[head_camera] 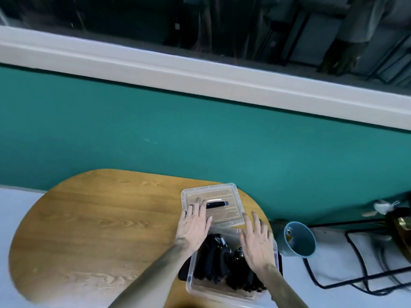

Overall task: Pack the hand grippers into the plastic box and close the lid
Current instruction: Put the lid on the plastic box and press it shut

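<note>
Head view: black hand grippers already lie in the clear plastic box on the wooden table; its lid lies flat just beyond. Left hand rests spread on the lid's near edge, right hand open above the box, neither holding anything. Thin, probably light and slick, the lid is best pinched by opposite edges.
</note>
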